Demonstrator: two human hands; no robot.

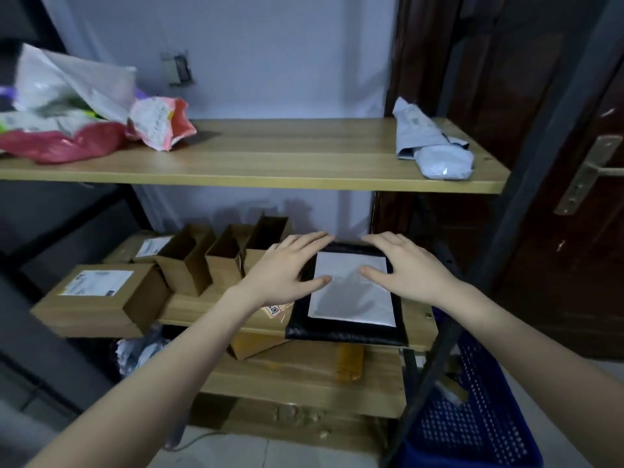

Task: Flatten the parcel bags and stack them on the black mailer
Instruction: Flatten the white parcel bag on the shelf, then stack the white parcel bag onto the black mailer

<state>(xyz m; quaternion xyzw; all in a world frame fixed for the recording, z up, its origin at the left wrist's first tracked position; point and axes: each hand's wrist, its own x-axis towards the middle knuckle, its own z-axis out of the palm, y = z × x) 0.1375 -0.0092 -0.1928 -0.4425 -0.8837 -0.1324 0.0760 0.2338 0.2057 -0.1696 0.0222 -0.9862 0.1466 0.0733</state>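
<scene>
Grip state: both hands flat, fingers straight, nothing pinched or curled round. Left hand (287,268) lies palm-down over the left edge of the black mailer (344,331), fingertips reaching its far-left corner, thumb stretched onto the white parcel bag (351,295). Right hand (408,268) mirrors it on the mailer's right side, fingers over the far-right edge, thumb on the white bag's upper right part. Cannot tell how hard either one presses.

White parcel bag sits on top of the black mailer, between the two hands, roughly centred, black border showing on all sides. It looks flat, pale grey-white, rectangular, faint creases in the middle.

Black mailer: padded, glossy black, lies flat on the middle shelf (209,312), near edge overhanging the shelf front a little.

Left of the mailer, same shelf: open cardboard boxes (223,255) standing in a row, then a closed cardboard box with label (98,298) further left at the shelf's end. A labelled parcel (275,310) pokes out just under the left hand's wrist, touching the mailer's left side.

Above the mailer, top shelf (270,157): grey crumpled bags (432,143) up and to the right; heap of pink and white bags (77,106) up and far left, not flattened.

Below and right of the mailer: blue basket (472,417) on the floor.
</scene>
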